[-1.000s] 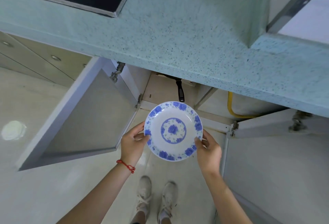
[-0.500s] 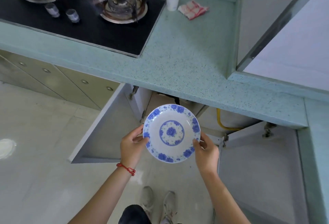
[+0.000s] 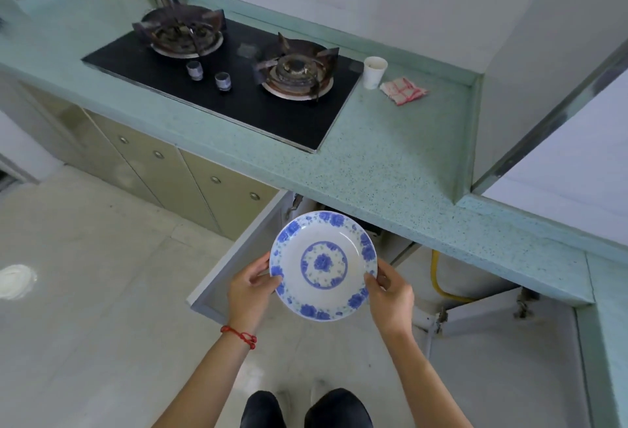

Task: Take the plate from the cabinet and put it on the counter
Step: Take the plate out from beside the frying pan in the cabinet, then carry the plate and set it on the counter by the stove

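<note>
I hold the round white plate with blue flower rim and blue centre medallion (image 3: 323, 266) in front of me, face up and close to level, out of the open cabinet (image 3: 384, 240) below the counter edge, whose doors stand swung wide on either side. My left hand (image 3: 249, 288) is closed on the plate's left rim, thumb on top and fingers underneath; my right hand (image 3: 390, 293) clamps the right rim the same way, so the plate sits between the two, neither nearer than the other. The pale green speckled stone counter (image 3: 390, 169) lies ahead of the plate and, as I judge it, higher, its front edge just beyond the far rim. The bare stretch to the right of the black glass gas hob (image 3: 234, 88) looks like the likely landing spot, straight forward from my hands. A white paper cup (image 3: 374, 71) and a small red and white packet (image 3: 403, 91) sit further back near the wall, well apart from that stretch. The move I expect is up and forward over the counter edge, keeping the plate flat
</note>
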